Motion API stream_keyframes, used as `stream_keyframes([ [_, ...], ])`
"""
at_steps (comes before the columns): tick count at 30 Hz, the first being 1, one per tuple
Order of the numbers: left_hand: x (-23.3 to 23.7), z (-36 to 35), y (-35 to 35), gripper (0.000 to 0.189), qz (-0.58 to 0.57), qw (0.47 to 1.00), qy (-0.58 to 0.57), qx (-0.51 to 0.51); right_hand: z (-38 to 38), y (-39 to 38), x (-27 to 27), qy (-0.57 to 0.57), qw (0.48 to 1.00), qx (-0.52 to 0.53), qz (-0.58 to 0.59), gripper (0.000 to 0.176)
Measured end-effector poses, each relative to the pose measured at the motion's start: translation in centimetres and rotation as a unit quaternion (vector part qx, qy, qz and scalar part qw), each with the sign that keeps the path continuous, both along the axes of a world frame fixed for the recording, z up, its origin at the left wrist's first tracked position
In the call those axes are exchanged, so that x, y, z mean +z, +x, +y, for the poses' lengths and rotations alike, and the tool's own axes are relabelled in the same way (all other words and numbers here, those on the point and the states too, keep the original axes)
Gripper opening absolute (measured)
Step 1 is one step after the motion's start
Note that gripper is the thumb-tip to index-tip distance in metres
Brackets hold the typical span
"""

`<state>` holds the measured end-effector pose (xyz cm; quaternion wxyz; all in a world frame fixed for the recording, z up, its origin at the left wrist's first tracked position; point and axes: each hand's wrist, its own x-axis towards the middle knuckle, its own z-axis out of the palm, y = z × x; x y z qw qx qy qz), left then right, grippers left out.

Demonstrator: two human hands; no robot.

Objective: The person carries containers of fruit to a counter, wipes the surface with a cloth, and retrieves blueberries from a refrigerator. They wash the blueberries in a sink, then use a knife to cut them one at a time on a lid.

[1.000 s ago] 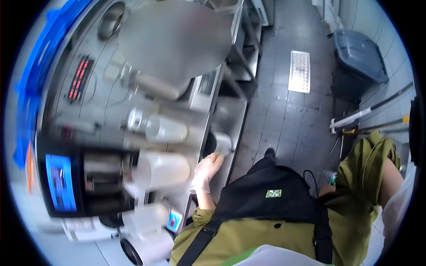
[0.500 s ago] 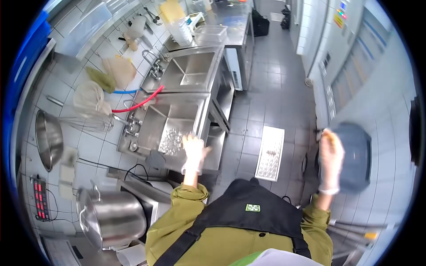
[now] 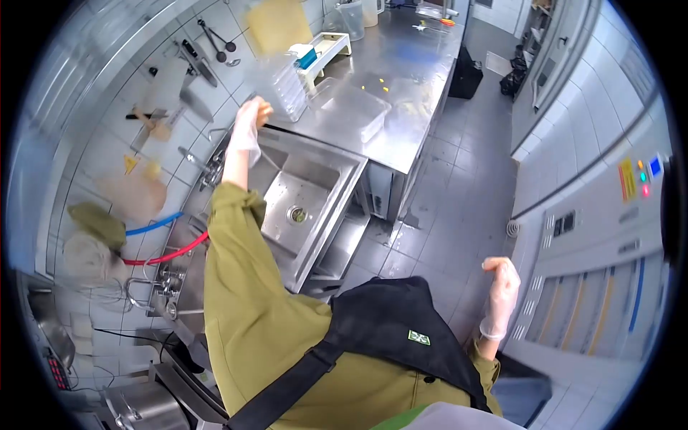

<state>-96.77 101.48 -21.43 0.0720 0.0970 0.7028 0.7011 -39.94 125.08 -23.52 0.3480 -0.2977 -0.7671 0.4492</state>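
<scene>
My left hand [image 3: 250, 123], in a thin clear glove, is stretched out over the back corner of the far sink [image 3: 301, 183]. Its fingers are loosely bent and apart, with nothing visible in them, right beside a stack of clear plastic containers [image 3: 285, 89]. A single clear plastic container [image 3: 351, 107] lies on the steel table [image 3: 412, 93] to the right of that stack. Down at my right side, away from the counters, my right hand [image 3: 502, 294] is gloved too. Its fingers are curled together and no object shows in them.
Red [image 3: 172, 252] and blue hoses [image 3: 154, 224] run near the taps on the left. Knives [image 3: 201, 63] and ladles [image 3: 217, 43] hang on the tiled wall. A large steel pot [image 3: 147, 407] stands at lower left. A grey control cabinet [image 3: 602, 236] lines the right side.
My view has moved forward along the sinks. My left hand has gone from the near sink to beside the stacked containers. My right hand has left the area beside the grey bin.
</scene>
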Motion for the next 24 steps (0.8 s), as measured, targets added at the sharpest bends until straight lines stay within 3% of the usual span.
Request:
stream_keyframes([
  [4,-3.9,4.6,-18.4,0.047,-0.008,0.974,-0.176,0.145,12.0,-4.9,-4.8,-0.052,0.998,-0.021,-0.034,0.033],
  [5,-2.1,6.8,-16.3,0.059,0.037,0.965,-0.178,0.188,15.2,-7.2,-5.9,-0.078,0.996,-0.014,-0.042,0.033],
  [8,-3.2,9.8,-21.5,0.061,0.031,0.902,-0.307,0.301,25.0,-14.3,-9.2,-0.098,0.987,0.049,-0.114,0.034],
  [13,-6.8,9.3,-25.9,0.051,-0.041,0.773,-0.542,0.328,32.5,-34.2,-2.9,-0.001,0.958,0.258,-0.128,0.028],
  [15,-7.0,8.5,-26.5,0.045,0.014,0.678,-0.7,0.222,32.6,-42.4,-1.6,0.009,0.934,0.336,-0.12,0.026],
  [17,-6.9,8.2,-25.8,0.043,0.048,0.622,-0.764,0.165,30.8,-50.3,-0.8,0.01,0.905,0.418,-0.083,0.023],
  [19,-5.7,9.3,-24.4,0.044,0.07,0.622,-0.761,0.169,27.2,-58.9,-1.1,-0.035,0.858,0.512,-0.004,0.021],
  [22,-7.1,8.4,-26.1,0.047,-0.031,0.764,-0.555,0.327,20.4,-70.0,-0.4,-0.117,0.8,0.588,-0.036,0.027],
  [24,-9.6,6.9,-28.3,0.047,-0.02,0.804,-0.482,0.346,15.5,-75.5,-0.2,-0.075,0.83,0.551,-0.049,0.036],
])
